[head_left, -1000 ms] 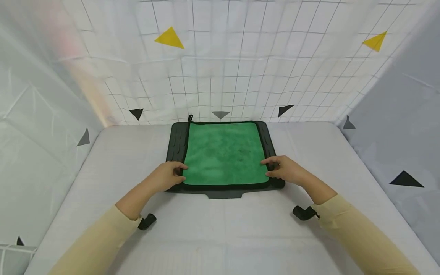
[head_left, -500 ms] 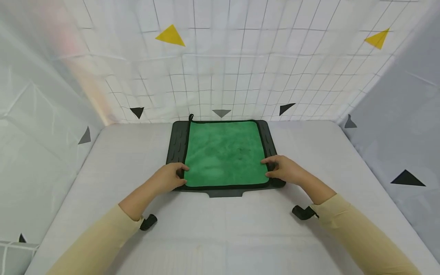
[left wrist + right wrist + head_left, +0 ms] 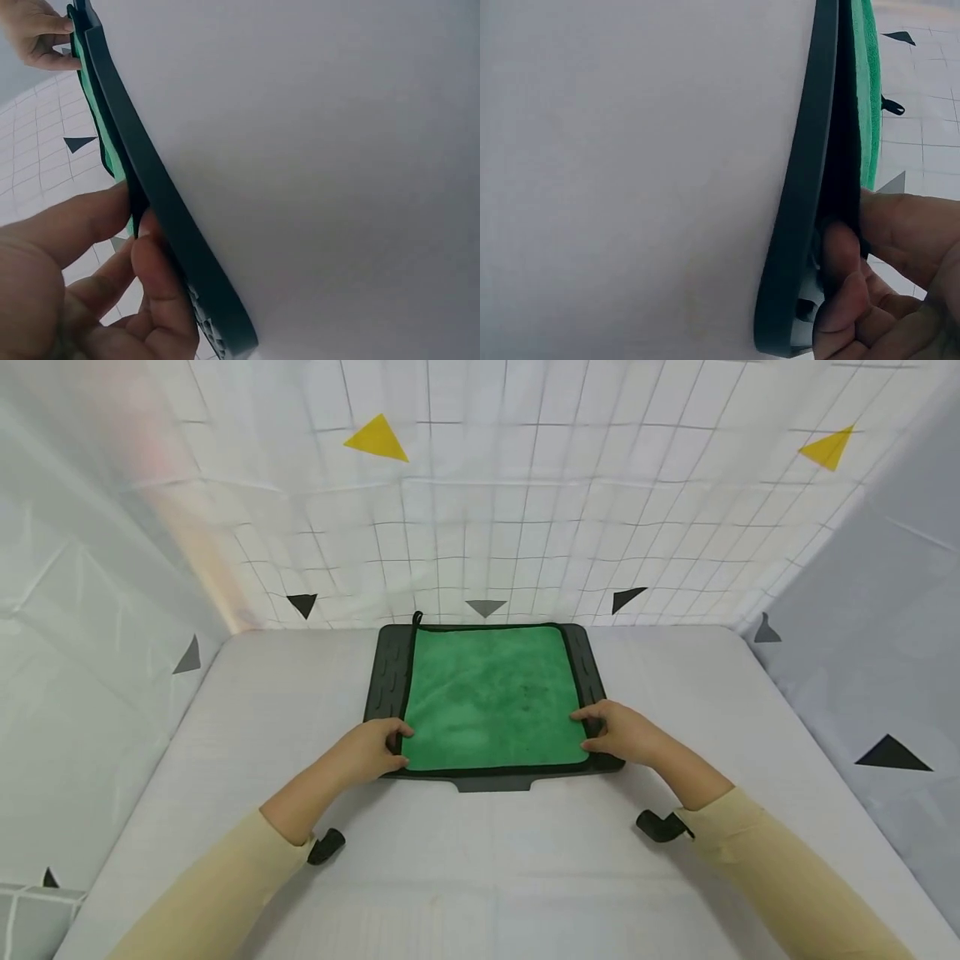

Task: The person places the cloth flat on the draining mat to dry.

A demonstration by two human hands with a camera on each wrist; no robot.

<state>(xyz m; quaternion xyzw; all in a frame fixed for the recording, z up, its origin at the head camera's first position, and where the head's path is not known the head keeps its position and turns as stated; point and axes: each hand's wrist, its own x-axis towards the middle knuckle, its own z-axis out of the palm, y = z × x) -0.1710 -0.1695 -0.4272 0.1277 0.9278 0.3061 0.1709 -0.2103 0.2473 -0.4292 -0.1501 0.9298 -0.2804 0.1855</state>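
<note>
A green cloth (image 3: pixel 491 693) with black edging lies flat on a dark grey ribbed mat (image 3: pixel 384 672) in the middle of the white table. My left hand (image 3: pixel 396 740) pinches the cloth's near left corner, thumb on top. At the near right corner my right hand (image 3: pixel 589 732) pinches it the same way. In the left wrist view the left hand (image 3: pixel 131 236) grips the cloth (image 3: pixel 97 127) just above the mat's edge (image 3: pixel 169 225). The right wrist view has my right hand (image 3: pixel 855 232) curled round the cloth's (image 3: pixel 864 90) black edge beside the mat (image 3: pixel 802 187).
The white table (image 3: pixel 225 718) is boxed in by white gridded walls (image 3: pixel 525 527) with yellow and black triangles. A small tab (image 3: pixel 495 783) juts from the mat's near edge. The cloth's black loop (image 3: pixel 417 617) sticks up at the far left corner. Black wrist mounts (image 3: pixel 326 845) hang under both sleeves.
Both hands stay at the cloth's near corners; the left thumb has crept slightly inward. The head view has shifted a little.
</note>
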